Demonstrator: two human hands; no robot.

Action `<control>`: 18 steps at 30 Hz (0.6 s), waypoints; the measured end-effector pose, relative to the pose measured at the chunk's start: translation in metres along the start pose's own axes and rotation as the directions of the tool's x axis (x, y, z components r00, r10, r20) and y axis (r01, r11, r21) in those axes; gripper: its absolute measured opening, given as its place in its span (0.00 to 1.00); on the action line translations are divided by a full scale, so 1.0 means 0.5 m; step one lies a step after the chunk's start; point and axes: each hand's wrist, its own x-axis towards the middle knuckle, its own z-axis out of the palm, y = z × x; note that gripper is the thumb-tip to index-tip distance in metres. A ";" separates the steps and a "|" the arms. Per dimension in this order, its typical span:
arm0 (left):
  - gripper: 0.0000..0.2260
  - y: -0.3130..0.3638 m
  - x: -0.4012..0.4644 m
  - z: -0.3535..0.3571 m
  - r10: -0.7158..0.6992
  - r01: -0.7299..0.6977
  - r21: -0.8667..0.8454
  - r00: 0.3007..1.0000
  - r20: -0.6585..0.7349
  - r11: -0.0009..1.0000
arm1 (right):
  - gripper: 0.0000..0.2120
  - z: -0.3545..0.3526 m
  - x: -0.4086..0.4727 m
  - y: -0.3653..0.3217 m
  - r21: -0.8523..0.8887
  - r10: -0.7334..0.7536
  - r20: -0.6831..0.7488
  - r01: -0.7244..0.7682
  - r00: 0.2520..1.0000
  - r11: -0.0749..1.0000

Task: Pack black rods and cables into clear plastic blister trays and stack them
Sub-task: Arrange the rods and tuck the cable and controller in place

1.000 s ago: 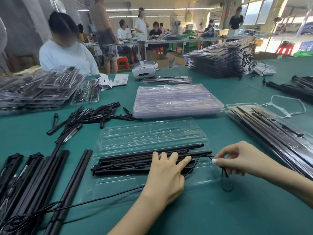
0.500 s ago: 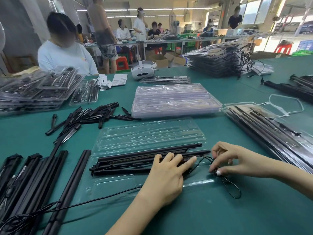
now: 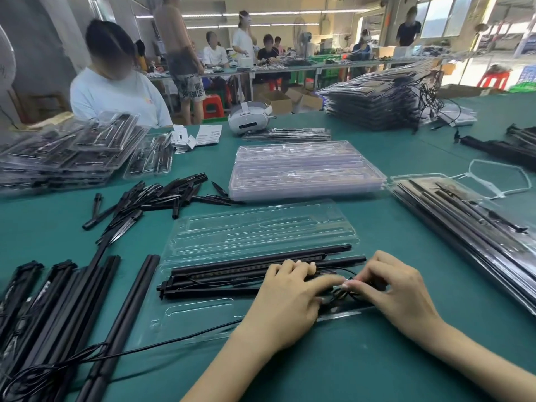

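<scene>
Item: open clear blister tray [image 3: 255,227], lying flat on the green table [image 3: 377,358] directly in front of the person. Thin moulded plastic — judged light, springy and easily creased; best handled by its edges, with nothing pressed on the bare pockets.

Contents: black rods [image 3: 232,271], several side by side along the near half of the tray, their ends reaching toward its left and right edges. Judged stiff, slim and light, with a smooth finish that may slide; take hold mid-length or press down from above so they seat in the channels.

Cable [image 3: 340,295]: thin black lead, bunched into loops at the right end of the rods. Limp and springy by the look of it — likely to uncoil if released, so it wants pinching at the bundle itself. A long tail [image 3: 174,340] of black cable runs off to the left across the table; whether it is the same lead cannot be told.

Left hand [image 3: 290,303]: fingers laid fairly straight over the rods, pressing on them, thumb toward the cable loops.

Right hand [image 3: 397,291]: fingertips drawn together, pinching the cable bundle just beside the left thumb.

Nearby: a stack of empty trays [image 3: 304,169] beyond, a stack of filled trays [image 3: 464,221] to the right, loose rods [image 3: 58,309] to the left.
</scene>
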 end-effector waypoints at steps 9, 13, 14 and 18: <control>0.17 -0.005 -0.003 -0.004 -0.135 0.120 -0.331 0.990 -0.025 0.936 | 0.17 0.004 -0.008 0.003 -0.036 0.064 0.061 -0.061 0.996 0.997; 0.20 0.018 0.001 0.006 -0.139 0.131 -0.234 0.990 -0.016 0.963 | 0.15 0.010 0.004 0.002 -0.015 0.049 0.077 -0.048 0.996 0.999; 0.21 0.020 0.001 0.007 -0.157 0.149 -0.273 0.988 -0.007 0.951 | 0.16 0.008 0.004 0.001 -0.014 0.060 0.089 -0.059 0.994 0.998; 0.25 0.024 0.000 0.000 -0.160 0.143 -0.314 0.987 -0.028 0.938 | 0.15 -0.014 -0.011 -0.001 -0.177 -0.055 0.163 0.084 0.985 0.981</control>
